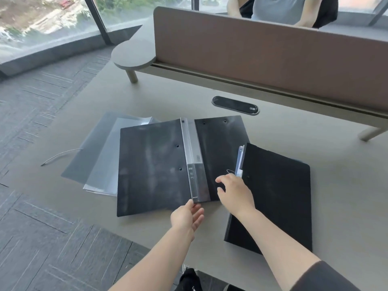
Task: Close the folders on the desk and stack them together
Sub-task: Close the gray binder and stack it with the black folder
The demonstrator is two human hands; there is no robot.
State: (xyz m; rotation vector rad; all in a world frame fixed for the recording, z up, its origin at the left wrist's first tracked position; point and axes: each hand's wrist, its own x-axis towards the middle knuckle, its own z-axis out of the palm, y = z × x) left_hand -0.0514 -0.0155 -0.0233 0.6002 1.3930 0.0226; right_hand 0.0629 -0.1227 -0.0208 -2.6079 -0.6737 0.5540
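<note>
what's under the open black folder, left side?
Under the open black folder lie clear plastic sleeves, themselves on a grey folder cover. Only their left parts show; how far they run beneath, and anything else there, is covered.

We cannot read the small print on the open black folder's clear spine. That folder hides much of the grey folder and the clear sleeves toward the desk's left edge. Our right hand covers the open folder's near right corner.
</note>
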